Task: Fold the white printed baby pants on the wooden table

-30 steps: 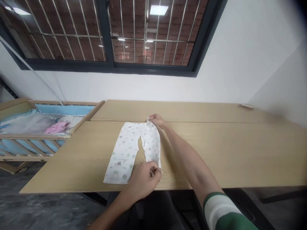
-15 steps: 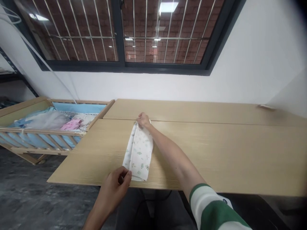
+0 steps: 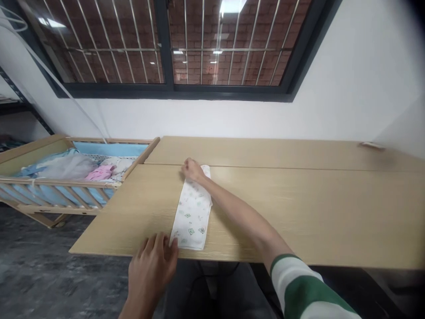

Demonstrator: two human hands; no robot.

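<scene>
A white cloth [image 3: 192, 217] with small green prints lies folded into a long narrow strip on the wooden tabletop. At its far left corner my right hand [image 3: 193, 170] is closed, fingers curled on the fabric's edge; the fingertips are partly hidden. My left hand [image 3: 153, 261] rests by the near left corner, over the table's front edge. Its fingers are loosely bent and apart, and the thumb is beside the cloth's edge.
The wide wooden table [image 3: 299, 208] has a seam along its back part. A wooden crib [image 3: 109, 186] with blue lining and piled fabrics stands at the left. A small flat object [image 3: 372, 145] lies at the back right. Behind is a barred window [image 3: 172, 91].
The cloth's left flap has been folded over, making the strip flat and narrower. My right hand has moved slightly left with the far edge. My left hand has loosened from its pinch and shifted slightly left.
</scene>
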